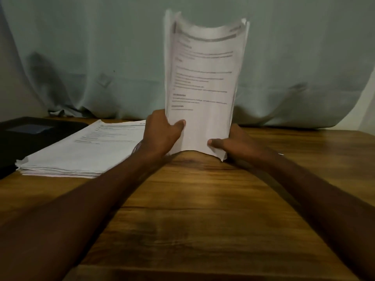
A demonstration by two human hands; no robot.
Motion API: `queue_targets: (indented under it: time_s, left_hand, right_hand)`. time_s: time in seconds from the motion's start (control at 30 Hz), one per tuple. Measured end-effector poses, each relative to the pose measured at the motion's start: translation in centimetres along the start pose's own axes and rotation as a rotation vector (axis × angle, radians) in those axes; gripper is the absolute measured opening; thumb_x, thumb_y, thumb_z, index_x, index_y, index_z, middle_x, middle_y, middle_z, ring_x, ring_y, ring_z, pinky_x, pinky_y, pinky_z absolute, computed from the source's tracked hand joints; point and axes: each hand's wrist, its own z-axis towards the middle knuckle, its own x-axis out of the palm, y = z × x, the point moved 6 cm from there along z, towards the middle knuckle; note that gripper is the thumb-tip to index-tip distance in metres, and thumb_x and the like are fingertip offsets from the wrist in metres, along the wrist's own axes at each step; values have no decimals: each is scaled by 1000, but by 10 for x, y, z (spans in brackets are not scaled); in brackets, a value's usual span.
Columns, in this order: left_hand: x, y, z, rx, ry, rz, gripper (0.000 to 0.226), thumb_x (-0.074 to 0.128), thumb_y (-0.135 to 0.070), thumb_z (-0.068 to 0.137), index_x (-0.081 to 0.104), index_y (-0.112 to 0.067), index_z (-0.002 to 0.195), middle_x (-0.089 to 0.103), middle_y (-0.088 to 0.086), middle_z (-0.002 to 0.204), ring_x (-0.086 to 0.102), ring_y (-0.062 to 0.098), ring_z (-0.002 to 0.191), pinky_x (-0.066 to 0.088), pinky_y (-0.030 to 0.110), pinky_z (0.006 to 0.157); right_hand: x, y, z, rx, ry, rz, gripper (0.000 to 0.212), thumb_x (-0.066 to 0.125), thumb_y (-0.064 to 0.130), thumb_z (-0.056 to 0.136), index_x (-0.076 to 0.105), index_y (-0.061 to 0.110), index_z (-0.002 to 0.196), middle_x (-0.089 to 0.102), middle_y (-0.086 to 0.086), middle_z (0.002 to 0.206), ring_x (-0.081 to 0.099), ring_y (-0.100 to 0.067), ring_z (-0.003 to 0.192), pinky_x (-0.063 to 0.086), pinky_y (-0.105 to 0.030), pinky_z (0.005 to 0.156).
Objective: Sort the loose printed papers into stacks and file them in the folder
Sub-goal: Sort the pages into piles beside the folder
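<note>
We find one container, a dark folder (30,134), lying closed and flat at the far left corner of the tabletop (203,209), with a paler rectangular patch on its cover. We cannot see what is inside it. Just beside it, toward the middle, a thick pile of printed papers (81,151) lies flat near the left edge; whether its left edge overlaps the folder we cannot tell. Its edges are uneven, with sheets stepped out along the near side.

We note a second sheaf of papers (203,88) held upright at the middle of the tabletop, toward the far edge, its lower edge resting on the wood. The sheets are white with lines of black print, too blurred to read. The sheaf bows, and its top edge curves and fans slightly, with sheets out of line at the top corners.

The left hand (162,132) grasps the sheaf's lower left edge, thumb across the front page. The right hand (239,145) grasps the lower right corner, thumb likewise on the front. A thin band shows at the right wrist.

Behind the far edge a pale green curtain (101,47) hangs down, its hem bunched on the tabletop.
</note>
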Motion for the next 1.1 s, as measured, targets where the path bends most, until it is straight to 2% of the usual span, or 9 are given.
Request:
queue_targets:
  time_s: [0.17, 0.3, 0.43, 0.53, 0.6, 0.73, 0.9, 1.0, 1.1]
  left_hand:
    - [0, 7, 4, -66, 58, -50, 48, 74, -22, 94, 60, -10, 139, 68, 6, 130, 66, 22, 114, 55, 36, 96]
    - [-2, 10, 6, -113, 57, -128, 51, 77, -22, 92, 60, -11, 139, 67, 6, 133, 64, 20, 114, 53, 35, 98]
    - [1, 6, 2, -97, 55, -141, 51, 75, -22, 94, 58, -10, 140, 66, 2, 130, 64, 20, 115, 55, 36, 97]
    - [-6, 0, 4, -48, -13, -165, 46, 75, -23, 94, 61, -9, 136, 66, -1, 119, 65, 15, 108, 55, 23, 83]
    - [-7, 4, 5, -49, -16, -136, 48, 79, -22, 90, 63, -10, 133, 68, 0, 121, 66, 16, 107, 57, 29, 87]
    - [-4, 18, 1, -135, 36, -51, 61, 89, -23, 79, 64, -10, 133, 70, 5, 126, 68, 22, 110, 60, 43, 93]
    - [-1, 15, 1, -124, 33, -61, 57, 86, -20, 83, 60, -10, 133, 66, -1, 117, 64, 11, 96, 53, 19, 69]
    - [0, 12, -3, -118, 41, -30, 61, 86, -24, 83, 59, -10, 135, 68, 5, 126, 66, 22, 110, 59, 41, 90]
    - [-1, 5, 0, -69, 33, -19, 59, 83, -25, 86, 57, -7, 136, 65, 6, 125, 63, 21, 111, 57, 40, 93]
  right_hand:
    - [1, -4, 2, 41, 70, 69, 59, 78, 22, 90, 52, 20, 143, 64, 10, 122, 65, -13, 107, 56, -27, 82]
    - [-15, 1, 6, 33, -33, 175, 27, 76, 28, 92, 66, 20, 116, 74, 4, 104, 73, -14, 93, 63, -37, 82]
    - [-16, 8, 1, -91, -103, 153, 29, 70, 21, 97, 66, 13, 125, 70, 10, 100, 70, 5, 78, 55, -13, 65]
    - [-20, 17, -3, -201, -170, 114, 37, 69, 22, 98, 63, 14, 134, 67, 13, 106, 66, 12, 82, 53, -8, 70]
    - [-17, 20, -3, -225, -149, 58, 40, 72, 22, 96, 61, 20, 134, 65, 17, 107, 64, 12, 85, 52, -7, 73]
    - [1, 8, -4, -150, -93, -176, 58, 76, 30, 91, 56, 15, 144, 64, -4, 138, 62, -21, 122, 56, -41, 97]
    - [-3, 6, 1, -145, -107, -152, 60, 77, 25, 91, 55, 13, 145, 62, -4, 141, 62, -22, 124, 55, -38, 98]
    - [-5, 0, 0, -99, -99, -145, 63, 78, 27, 89, 53, 15, 146, 62, -3, 142, 61, -22, 125, 55, -43, 100]
    - [-9, 8, -1, -172, -119, -114, 59, 75, 20, 92, 54, 13, 146, 61, 2, 139, 60, -17, 123, 52, -31, 95]
